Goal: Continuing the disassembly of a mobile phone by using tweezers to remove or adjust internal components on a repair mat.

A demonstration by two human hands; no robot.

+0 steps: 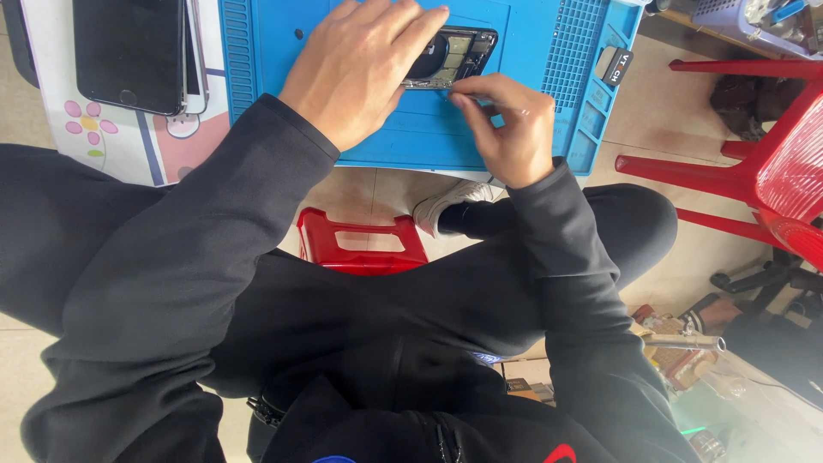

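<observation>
Opened phone (450, 58) lies on the blue mat (531, 51), partly under the left hand (356, 69), which presses flat on it with fingers spread. Right hand (510, 129) sits just beside the phone's near edge, fingers pinched on a thin tool (489, 103) whose tip touches that edge. A red stool (360, 244) stands below.

Both arms, in black sleeves, reach forward from the body, the left hand (360, 64) lying palm down with its fingers (411, 21) stretched flat and close together, the right hand (510, 124) just beside it with fingers curled and thumb and forefinger pinched together.
</observation>
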